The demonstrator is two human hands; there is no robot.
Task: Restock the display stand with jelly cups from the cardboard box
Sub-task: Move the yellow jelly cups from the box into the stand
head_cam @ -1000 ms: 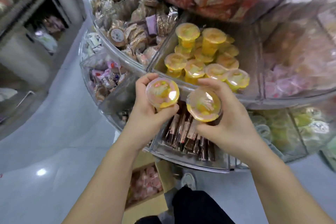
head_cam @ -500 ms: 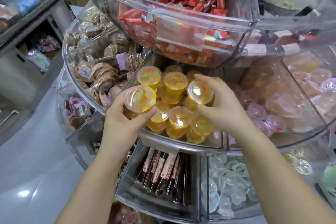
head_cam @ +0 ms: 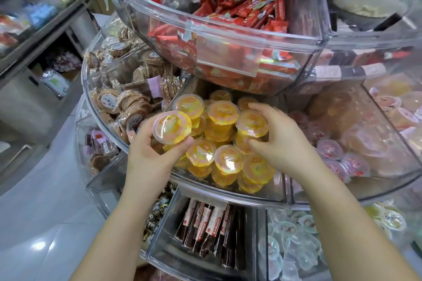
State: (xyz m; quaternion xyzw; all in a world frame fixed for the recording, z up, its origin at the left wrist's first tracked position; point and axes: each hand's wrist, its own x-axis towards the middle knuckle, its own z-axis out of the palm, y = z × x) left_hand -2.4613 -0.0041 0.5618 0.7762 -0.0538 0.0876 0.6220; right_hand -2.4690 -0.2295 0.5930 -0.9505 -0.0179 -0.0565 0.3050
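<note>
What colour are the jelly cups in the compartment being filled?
Yellow-orange jelly cups with clear film lids, seen in the head view.

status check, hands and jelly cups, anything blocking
Left hand grips a yellow jelly cup at the bin's edge. Right hand sets another cup on the yellow pile. Upper tier overhangs the bin.

Jelly cups [head_cam: 225, 143] fill the middle-tier compartment [head_cam: 228, 191], between biscuits [head_cam: 127, 100] left and pink cups [head_cam: 338, 155] right.

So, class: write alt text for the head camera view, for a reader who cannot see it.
Two hands each hold a yellow jelly cup: left hand above the clear display stand rim, right hand setting its cup among the stacked cups.
</note>
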